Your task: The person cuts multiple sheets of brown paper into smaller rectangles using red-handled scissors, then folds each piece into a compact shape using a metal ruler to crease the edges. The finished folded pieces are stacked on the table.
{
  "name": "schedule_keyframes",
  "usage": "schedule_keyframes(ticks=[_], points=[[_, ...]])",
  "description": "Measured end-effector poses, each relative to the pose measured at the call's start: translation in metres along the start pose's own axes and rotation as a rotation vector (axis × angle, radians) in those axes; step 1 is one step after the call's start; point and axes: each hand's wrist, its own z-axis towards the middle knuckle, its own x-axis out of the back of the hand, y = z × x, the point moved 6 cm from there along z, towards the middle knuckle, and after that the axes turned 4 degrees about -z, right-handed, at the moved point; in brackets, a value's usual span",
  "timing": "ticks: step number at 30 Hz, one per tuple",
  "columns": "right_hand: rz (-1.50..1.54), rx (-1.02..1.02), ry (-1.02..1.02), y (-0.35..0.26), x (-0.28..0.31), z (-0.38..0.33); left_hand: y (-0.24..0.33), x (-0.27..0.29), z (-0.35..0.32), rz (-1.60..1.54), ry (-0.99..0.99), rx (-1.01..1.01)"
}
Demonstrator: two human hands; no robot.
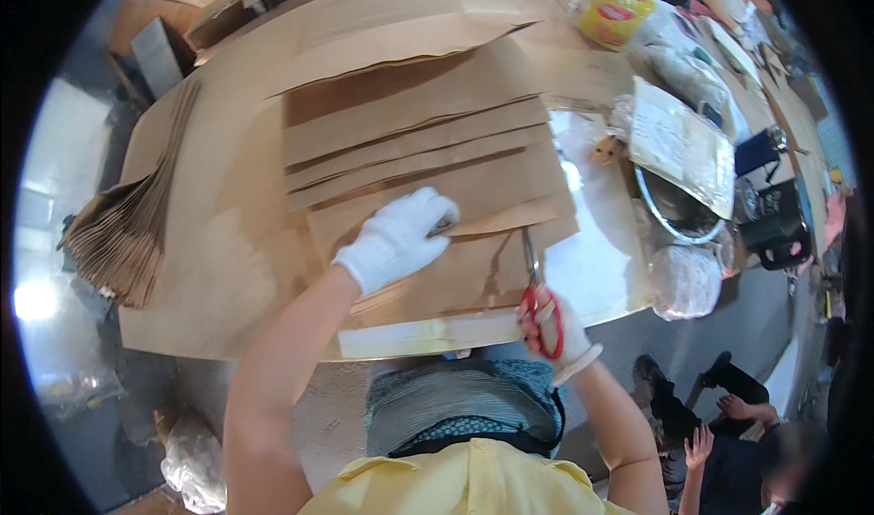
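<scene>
Bearing paper (364, 139), tan table (216, 214) above grey floor (332, 419)

Matt paper sheets (401, 123), shiny metal scissors (534, 273), knitted cloth glove (396, 234)

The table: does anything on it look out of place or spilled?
The brown paper bundle at the left looks askew: it juts past the table edge, spread like a fan, while the sheets by the left hand lie flatter. I see no spill.
</scene>
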Motion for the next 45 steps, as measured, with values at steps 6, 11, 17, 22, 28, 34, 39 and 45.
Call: schedule_keyframes(ticks=[6, 11, 17, 22, 28, 34, 39, 45], points=[[-0.179, -0.005, -0.541, 0.053, -0.15, -0.006, -0.013, 0.008, 0.021, -0.176, -0.241, 0.021], [-0.31, -0.069, -0.422, 0.045, -0.184, 0.007, -0.004, 0.012, 0.014, -0.138, -0.204, 0.074], [-0.23, -0.174, -0.435, 0.016, -0.142, -0.024, 0.005, 0.044, 0.017, 0.157, 0.24, -0.004], [0.179, -0.139, -0.329, -0.016, -0.084, -0.034, 0.021, 0.049, 0.008, 0.467, 0.416, -0.058], [0.301, -0.239, -0.274, -0.018, -0.058, -0.014, 0.021, -0.008, -0.009, 0.266, 0.131, 0.031], [0.034, -0.127, -0.422, -0.011, -0.043, -0.027, 0.023, -0.01, -0.01, 0.276, 0.1, 0.175], [-0.077, 0.015, -0.039, -0.027, 0.031, -0.004, 0.022, -0.005, -0.01, 0.213, 0.123, 0.103], [0.129, 0.006, -0.028, -0.002, 0.022, 0.01, 0.004, 0.001, -0.007, -0.063, 0.032, 0.118]])
